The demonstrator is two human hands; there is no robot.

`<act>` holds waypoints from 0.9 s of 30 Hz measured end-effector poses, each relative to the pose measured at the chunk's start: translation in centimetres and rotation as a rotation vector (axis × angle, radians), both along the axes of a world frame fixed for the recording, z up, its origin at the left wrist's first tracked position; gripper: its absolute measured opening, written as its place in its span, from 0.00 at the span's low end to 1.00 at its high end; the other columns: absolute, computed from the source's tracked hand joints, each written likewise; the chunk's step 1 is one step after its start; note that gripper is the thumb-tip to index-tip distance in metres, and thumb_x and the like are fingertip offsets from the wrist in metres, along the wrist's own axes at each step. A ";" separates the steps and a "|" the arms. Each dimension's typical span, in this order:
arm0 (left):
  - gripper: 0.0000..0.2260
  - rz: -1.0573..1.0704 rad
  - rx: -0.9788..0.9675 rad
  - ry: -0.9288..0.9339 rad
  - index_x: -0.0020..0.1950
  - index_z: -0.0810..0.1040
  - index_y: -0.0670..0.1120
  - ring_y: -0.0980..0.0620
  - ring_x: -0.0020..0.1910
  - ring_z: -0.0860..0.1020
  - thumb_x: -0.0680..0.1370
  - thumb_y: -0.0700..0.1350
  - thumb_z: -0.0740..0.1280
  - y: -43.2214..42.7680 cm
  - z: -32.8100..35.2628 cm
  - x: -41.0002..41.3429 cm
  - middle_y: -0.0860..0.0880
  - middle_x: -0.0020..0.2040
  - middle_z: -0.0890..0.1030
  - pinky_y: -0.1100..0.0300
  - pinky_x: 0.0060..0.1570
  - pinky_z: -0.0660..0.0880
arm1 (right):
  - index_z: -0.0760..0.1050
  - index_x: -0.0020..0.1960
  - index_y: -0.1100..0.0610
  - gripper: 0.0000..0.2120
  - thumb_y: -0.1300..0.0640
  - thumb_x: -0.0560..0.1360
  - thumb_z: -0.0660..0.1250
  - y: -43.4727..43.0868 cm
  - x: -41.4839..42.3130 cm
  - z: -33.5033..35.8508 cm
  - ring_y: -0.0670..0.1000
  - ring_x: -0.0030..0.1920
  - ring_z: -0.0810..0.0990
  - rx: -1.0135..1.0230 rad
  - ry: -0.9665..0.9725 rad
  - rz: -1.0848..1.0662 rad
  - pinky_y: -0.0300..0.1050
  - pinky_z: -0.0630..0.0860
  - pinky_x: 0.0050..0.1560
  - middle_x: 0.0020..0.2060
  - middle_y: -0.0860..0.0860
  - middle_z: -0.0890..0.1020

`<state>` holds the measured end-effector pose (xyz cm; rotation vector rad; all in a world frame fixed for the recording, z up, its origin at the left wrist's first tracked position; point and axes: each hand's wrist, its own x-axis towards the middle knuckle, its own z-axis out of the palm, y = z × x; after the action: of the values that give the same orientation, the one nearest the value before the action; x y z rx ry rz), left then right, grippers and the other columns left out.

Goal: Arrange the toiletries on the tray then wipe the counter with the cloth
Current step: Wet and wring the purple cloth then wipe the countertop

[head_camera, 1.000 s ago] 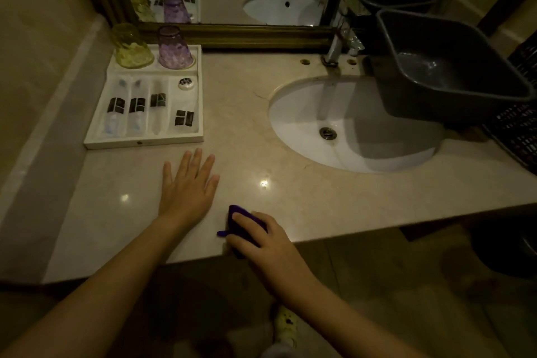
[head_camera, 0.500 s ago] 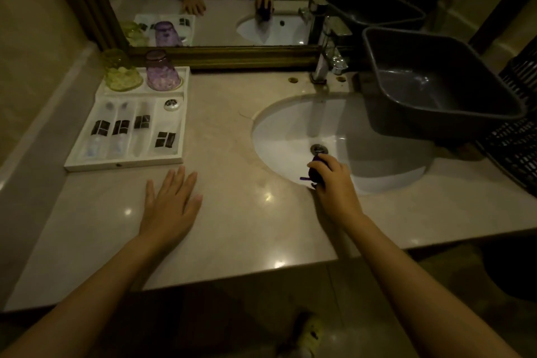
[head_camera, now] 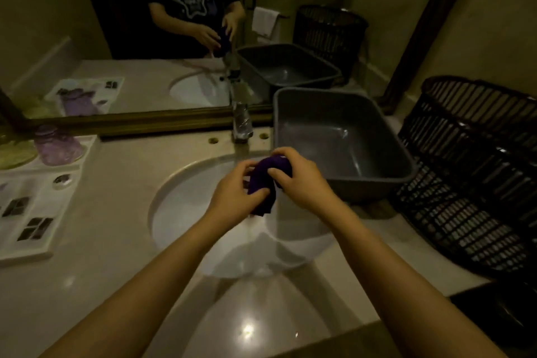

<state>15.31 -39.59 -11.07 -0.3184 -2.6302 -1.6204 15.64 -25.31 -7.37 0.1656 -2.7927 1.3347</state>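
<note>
A bunched purple cloth (head_camera: 266, 180) hangs over the white sink basin (head_camera: 186, 212), gripped from both sides. My left hand (head_camera: 235, 193) holds its lower left part and my right hand (head_camera: 299, 180) holds its top right part. The white tray (head_camera: 43, 241) lies on the beige counter (head_camera: 116, 241) at the far left. On it stand a purple cup (head_camera: 56, 145) and a yellow-green cup (head_camera: 14, 151), both upside down, with a small round lid (head_camera: 62, 180) and several dark-labelled toiletry packets (head_camera: 36, 228).
A chrome faucet (head_camera: 241, 122) rises behind the sink under the mirror (head_camera: 145, 38). A grey plastic tub (head_camera: 343, 145) sits right of the sink, overhanging its rim. A black woven basket (head_camera: 476, 171) stands at the far right.
My right hand carried the cloth from the counter's front edge to above the sink. My left hand left the counter and joined it on the cloth. The view shifted right.
</note>
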 end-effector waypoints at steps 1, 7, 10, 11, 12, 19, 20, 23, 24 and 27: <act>0.20 0.018 0.004 0.024 0.62 0.69 0.52 0.66 0.41 0.72 0.72 0.43 0.69 1.0 0.5 -0.7 0.57 0.50 0.73 0.73 0.29 0.70 | 0.70 0.62 0.52 0.14 0.55 0.77 0.63 1.5 -0.4 1.0 0.50 0.52 0.77 0.069 0.034 0.008 0.40 0.75 0.47 0.56 0.53 0.78; 0.17 -0.108 -0.171 0.270 0.61 0.70 0.52 0.62 0.40 0.73 0.72 0.44 0.66 7.1 5.6 -6.0 0.61 0.46 0.72 0.73 0.30 0.69 | 0.73 0.60 0.51 0.13 0.51 0.76 0.64 10.7 -3.2 5.5 0.53 0.51 0.79 0.355 0.185 -0.114 0.51 0.77 0.52 0.53 0.53 0.81; 0.18 -0.237 -0.353 0.256 0.62 0.70 0.52 0.57 0.44 0.73 0.73 0.44 0.65 10.8 6.2 -9.5 0.54 0.51 0.75 0.68 0.36 0.70 | 0.74 0.60 0.53 0.14 0.53 0.76 0.64 14.7 -4.8 5.2 0.53 0.53 0.78 0.480 0.124 -0.128 0.49 0.75 0.54 0.54 0.54 0.80; 0.17 -0.291 -0.412 0.223 0.62 0.71 0.51 0.56 0.45 0.73 0.73 0.43 0.65 11.9 5.8 -10.4 0.52 0.52 0.76 0.67 0.38 0.70 | 0.75 0.60 0.54 0.14 0.54 0.75 0.65 15.8 -5.2 4.6 0.53 0.53 0.78 0.514 0.076 -0.127 0.49 0.75 0.54 0.54 0.54 0.80; 0.16 -0.347 -0.471 0.190 0.61 0.72 0.50 0.55 0.46 0.74 0.73 0.42 0.65 12.9 5.2 -11.1 0.50 0.54 0.77 0.65 0.40 0.71 | 0.75 0.60 0.54 0.14 0.54 0.75 0.65 16.7 -5.5 3.7 0.53 0.54 0.78 0.538 0.017 -0.124 0.49 0.75 0.55 0.55 0.55 0.80; 0.15 -0.581 -0.688 -0.145 0.60 0.74 0.48 0.49 0.53 0.75 0.74 0.38 0.63 16.3 -1.1 -13.0 0.45 0.60 0.77 0.57 0.54 0.73 | 0.77 0.59 0.57 0.14 0.55 0.74 0.67 18.8 -7.5 -2.2 0.55 0.53 0.78 0.613 -0.426 -0.030 0.46 0.74 0.51 0.56 0.56 0.80; 0.15 -0.599 -0.700 -0.170 0.61 0.73 0.48 0.49 0.55 0.75 0.75 0.39 0.63 16.5 -1.7 -13.2 0.45 0.60 0.77 0.57 0.55 0.72 | 0.77 0.59 0.57 0.14 0.55 0.74 0.67 18.9 -7.8 -2.6 0.55 0.54 0.77 0.614 -0.454 -0.026 0.46 0.74 0.52 0.57 0.57 0.79; 0.17 -0.614 -0.760 -0.258 0.65 0.71 0.49 0.48 0.58 0.75 0.76 0.43 0.63 16.7 -2.6 -13.8 0.45 0.63 0.75 0.58 0.55 0.70 | 0.73 0.64 0.55 0.18 0.56 0.75 0.66 18.9 -8.2 -2.5 0.57 0.60 0.75 0.634 -0.508 -0.046 0.50 0.73 0.61 0.63 0.57 0.75; 0.18 -0.613 -0.777 -0.268 0.66 0.70 0.49 0.48 0.59 0.74 0.76 0.44 0.63 16.7 -2.8 -14.0 0.45 0.64 0.74 0.57 0.57 0.70 | 0.71 0.66 0.55 0.19 0.56 0.76 0.65 18.9 -8.2 -2.5 0.58 0.62 0.74 0.634 -0.497 -0.065 0.51 0.72 0.63 0.65 0.57 0.74; 0.20 -0.601 -0.802 -0.268 0.68 0.68 0.50 0.51 0.56 0.73 0.76 0.50 0.63 16.6 -1.9 -14.6 0.46 0.65 0.73 0.56 0.57 0.69 | 0.66 0.69 0.56 0.22 0.53 0.76 0.63 18.8 -7.5 -2.0 0.57 0.64 0.73 0.535 -0.435 -0.145 0.51 0.70 0.65 0.66 0.57 0.73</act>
<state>0.67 -23.03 -12.94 -1.0547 -3.5147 -0.5685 8.17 -6.53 -9.35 -0.3506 -3.3797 0.6214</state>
